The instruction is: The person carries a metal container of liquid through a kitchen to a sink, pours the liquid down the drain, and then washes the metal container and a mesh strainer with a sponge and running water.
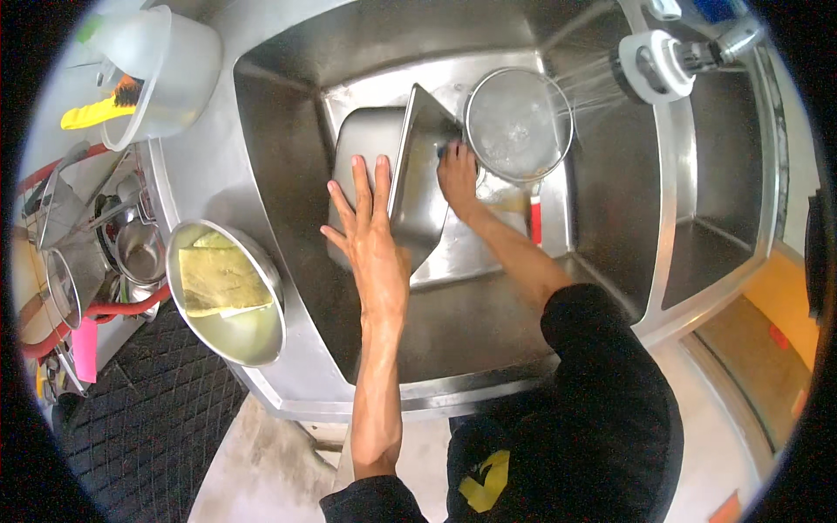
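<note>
Clear plastic makes one tub (pixel 196 74), with one yellow-handled brush (pixel 98 113) at its mouth; then one metal bowl (pixel 272 318) holding yellow sponges (pixel 222 279), number unclear. Our left hand (pixel 370 235) lies flat, fingers spread, on one steel pan (pixel 421 179) tipped sideways in the sink (pixel 488 322). Our right hand (pixel 458 179) curls inside it at something blue (pixel 442 152), grip unclear. Then come one round pot (pixel 519 122) and one spray head (pixel 654 68), running.

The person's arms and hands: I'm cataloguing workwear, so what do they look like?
The left sleeve and right sleeve are black, leaving the left forearm and right forearm bare. The left hand and right hand are ungloved; no watch or bracelet shows.
</note>
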`<control>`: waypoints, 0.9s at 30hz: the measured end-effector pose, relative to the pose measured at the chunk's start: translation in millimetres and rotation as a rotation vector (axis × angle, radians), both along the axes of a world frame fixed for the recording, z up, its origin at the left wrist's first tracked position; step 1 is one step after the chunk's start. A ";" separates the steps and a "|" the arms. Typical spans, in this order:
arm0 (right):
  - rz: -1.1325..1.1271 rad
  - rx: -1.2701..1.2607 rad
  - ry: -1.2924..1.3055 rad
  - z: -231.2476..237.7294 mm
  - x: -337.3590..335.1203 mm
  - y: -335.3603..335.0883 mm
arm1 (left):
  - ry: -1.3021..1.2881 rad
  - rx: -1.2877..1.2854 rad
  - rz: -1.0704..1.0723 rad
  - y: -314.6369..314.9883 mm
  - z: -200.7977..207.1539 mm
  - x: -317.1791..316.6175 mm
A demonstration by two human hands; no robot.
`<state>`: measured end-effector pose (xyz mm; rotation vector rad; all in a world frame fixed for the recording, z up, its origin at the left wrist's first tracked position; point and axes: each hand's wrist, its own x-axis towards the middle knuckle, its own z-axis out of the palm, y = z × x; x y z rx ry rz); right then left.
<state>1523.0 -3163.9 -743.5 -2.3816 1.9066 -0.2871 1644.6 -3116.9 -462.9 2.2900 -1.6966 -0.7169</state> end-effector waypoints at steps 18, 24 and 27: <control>0.797 0.341 -0.086 24.7 -23.0 86.2 | -0.011 0.001 0.076 3.4 -4.6 6.9; 0.860 0.432 0.093 22.3 28.9 65.5 | 0.015 -0.052 0.046 0.8 -6.4 0.4; 0.926 0.467 0.044 23.5 -6.7 70.6 | -0.009 -0.049 0.061 4.8 -10.4 10.5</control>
